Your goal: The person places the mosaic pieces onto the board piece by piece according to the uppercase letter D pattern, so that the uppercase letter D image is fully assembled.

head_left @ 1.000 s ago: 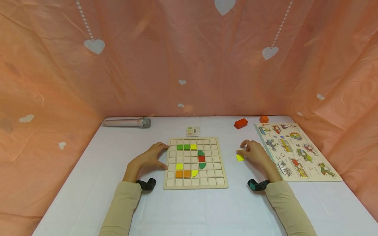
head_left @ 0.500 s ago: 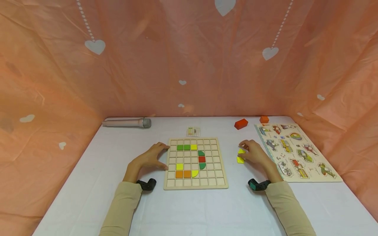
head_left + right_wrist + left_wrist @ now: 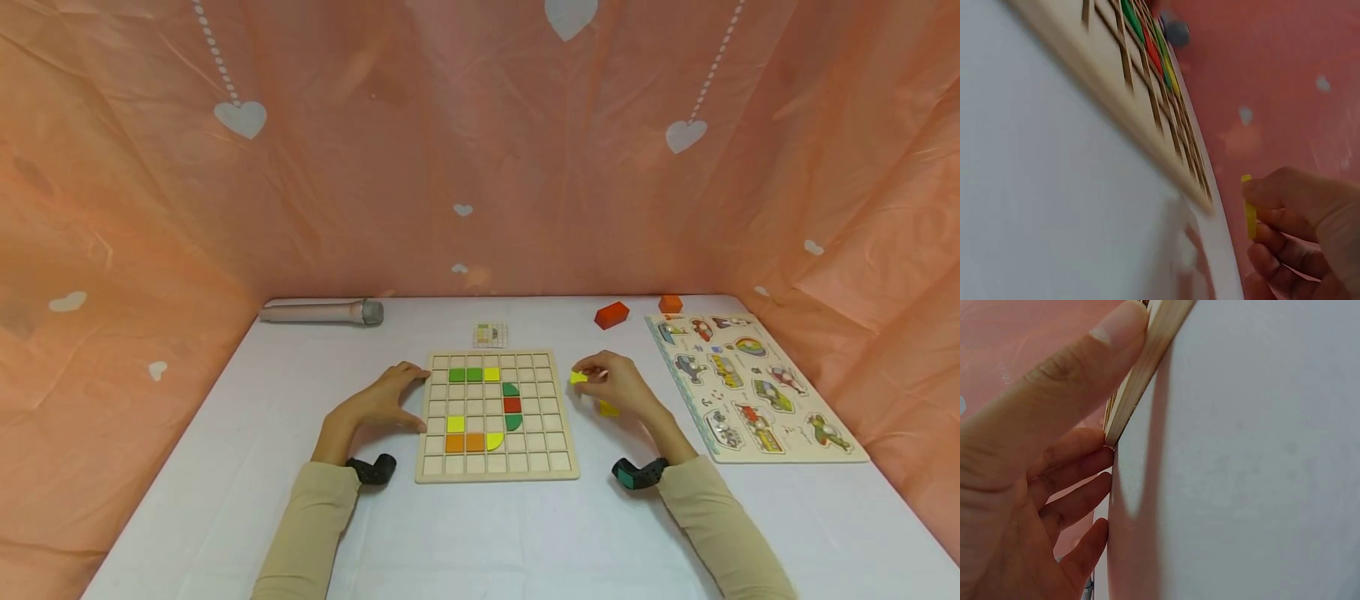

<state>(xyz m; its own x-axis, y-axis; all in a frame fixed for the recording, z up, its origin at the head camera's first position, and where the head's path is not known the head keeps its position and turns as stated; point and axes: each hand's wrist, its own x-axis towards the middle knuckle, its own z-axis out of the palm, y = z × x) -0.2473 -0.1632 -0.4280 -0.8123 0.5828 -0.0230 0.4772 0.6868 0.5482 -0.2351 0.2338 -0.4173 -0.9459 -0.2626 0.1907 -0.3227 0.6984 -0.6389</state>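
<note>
Right fingers: the right hand [image 3: 617,385] pinches a small yellow tile [image 3: 578,377] between thumb and fingertips [image 3: 1272,194]; in the right wrist view the tile [image 3: 1250,212] shows edge-on, lifted off the surface.
Held tile, place: just beside the right edge of the grid board [image 3: 496,414], level with its upper rows, not touching it.
Left fingers: the left hand [image 3: 384,400] lies against the left edge of the grid board, fingers loosely spread, thumb [image 3: 1060,375] pressed flat on the board's wooden rim [image 3: 1147,362], the other fingers [image 3: 1075,481] touching it lower down.
Second yellow tile: a loose yellow tile [image 3: 608,409] lies flat on the surface to the right of the grid board, partly under the right hand.
Grid board: lies flat near the middle of the white surface [image 3: 225,433]; it holds green and yellow squares in an upper row, green half-rounds and a red square right of centre, and yellow and orange pieces lower left.
Pattern card: a small card [image 3: 490,334] lies just behind the grid board.
Red block: a red block [image 3: 612,314] lies behind and right of the grid board, with a small orange block [image 3: 671,303] further right.
Picture puzzle: a peg puzzle [image 3: 750,383] with vehicle pictures lies well to the right of the grid board.
Microphone: a pale microphone [image 3: 321,312] lies behind and left of the grid board.
</note>
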